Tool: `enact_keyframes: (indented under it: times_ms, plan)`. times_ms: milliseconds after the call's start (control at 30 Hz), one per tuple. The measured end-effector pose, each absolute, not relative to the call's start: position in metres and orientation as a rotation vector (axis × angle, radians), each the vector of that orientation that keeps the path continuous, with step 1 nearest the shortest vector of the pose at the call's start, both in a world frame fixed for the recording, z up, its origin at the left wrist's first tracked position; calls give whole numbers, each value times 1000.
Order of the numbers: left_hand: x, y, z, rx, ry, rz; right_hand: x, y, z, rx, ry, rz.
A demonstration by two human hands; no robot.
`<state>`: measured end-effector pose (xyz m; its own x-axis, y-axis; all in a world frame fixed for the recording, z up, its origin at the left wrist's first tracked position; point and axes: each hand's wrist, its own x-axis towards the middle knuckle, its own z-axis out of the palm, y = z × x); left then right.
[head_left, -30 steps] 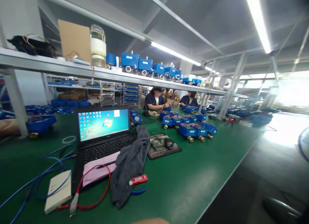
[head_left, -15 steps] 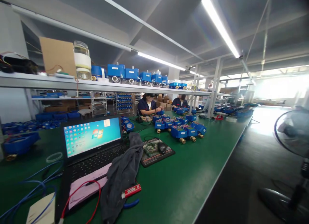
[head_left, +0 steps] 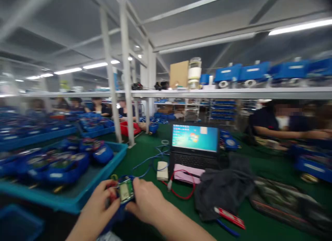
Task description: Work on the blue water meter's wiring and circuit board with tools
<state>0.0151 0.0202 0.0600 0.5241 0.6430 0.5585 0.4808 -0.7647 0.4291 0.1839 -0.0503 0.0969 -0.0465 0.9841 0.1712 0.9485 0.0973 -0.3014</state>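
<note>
My left hand (head_left: 100, 203) grips the left side of a blue meter (head_left: 116, 213) low in the head view. Red wires bunch at its fingers. Round the right side of the same meter is my right hand (head_left: 147, 199), its thumb and fingers closed on the housing. A green circuit board with a pale display (head_left: 126, 191) faces up between the two hands. The underside of the meter is mostly hidden, and the picture is blurred.
To the left, a blue tray (head_left: 77, 201) holds several blue meters. A laptop (head_left: 194, 139) stands behind my right hand, with a dark grey cloth (head_left: 223, 182), a red tube (head_left: 230, 217) and blue cables (head_left: 147, 161) around it. A co-worker (head_left: 280, 121) sits across the bench.
The view has swung left, so the laptop and shelf now appear further right. Both my hands and the meter have come into view, along with the tray.
</note>
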Motion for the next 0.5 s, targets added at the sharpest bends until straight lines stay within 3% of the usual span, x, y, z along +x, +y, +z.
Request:
enact_keyframes:
  times_ms: [67,300,500]
  plan:
    - [13,6,69,2380,1023,939,185,-53,91,-1846,-2059,149]
    - [24,-7,70,2331,1178,984,190,-50,67,-1667,-2110,127]
    - [11,-9,71,2375,1142,989,186,-55,79,-1708,-2100,127]
